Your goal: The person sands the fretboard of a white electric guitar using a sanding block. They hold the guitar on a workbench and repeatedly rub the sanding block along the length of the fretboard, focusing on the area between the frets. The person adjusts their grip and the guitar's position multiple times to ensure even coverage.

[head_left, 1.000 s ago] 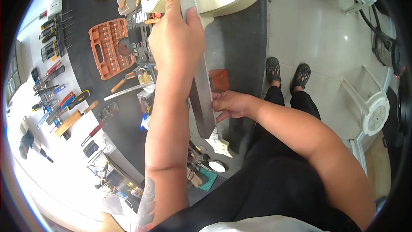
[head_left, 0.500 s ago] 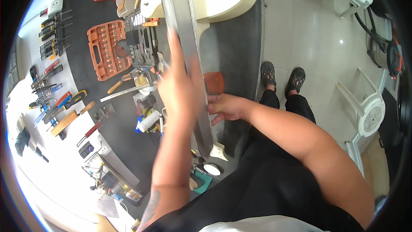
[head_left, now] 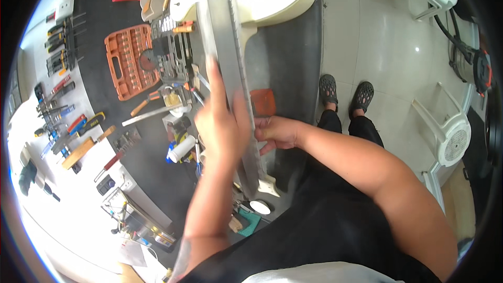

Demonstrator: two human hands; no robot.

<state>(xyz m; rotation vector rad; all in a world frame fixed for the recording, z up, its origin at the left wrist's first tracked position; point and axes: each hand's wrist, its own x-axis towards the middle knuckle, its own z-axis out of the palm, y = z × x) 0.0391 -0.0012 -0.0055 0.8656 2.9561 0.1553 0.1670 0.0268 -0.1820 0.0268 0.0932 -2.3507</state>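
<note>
A cream-white electric guitar [head_left: 283,5] lies on the dark workbench, its body at the far end and its headstock [head_left: 268,186] near me. Over its neck [head_left: 242,47] lies a long, straight grey metal bar [head_left: 222,26], partly smeared by motion. My left hand [head_left: 222,126] is closed over the bar, index finger stretched along one side and blurred thumb on the other. From the right, my right hand [head_left: 277,132] grips the edge of the neck around its middle; some of its fingertips are hidden beneath.
Left of the guitar lie an open orange socket case [head_left: 131,60], a white bottle [head_left: 182,148] and a metal rod [head_left: 152,115]. An orange-red piece [head_left: 263,101] rests right of the neck. Hand tools [head_left: 65,39] line the wall. White plastic chairs [head_left: 453,144] stand on the floor.
My left hand and the grey bar have slid along the neck toward me, away from the guitar body. My right hand keeps its place at the neck.
</note>
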